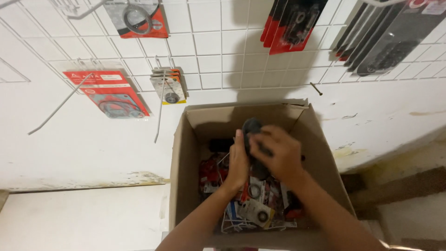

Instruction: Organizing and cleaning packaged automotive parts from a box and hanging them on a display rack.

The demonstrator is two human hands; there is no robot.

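Both hands, left hand [238, 163] and right hand [278, 155], fingers closed around dark packaged part [253, 132] at frame centre above cardboard box [183, 162]; loose grip could drop it.

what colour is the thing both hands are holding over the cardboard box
Black, or very dark grey: a blurred, rounded part gripped by the left hand and right hand, in the head view.

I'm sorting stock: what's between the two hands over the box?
In the head view, a dark packaged part is held between the left hand and right hand.
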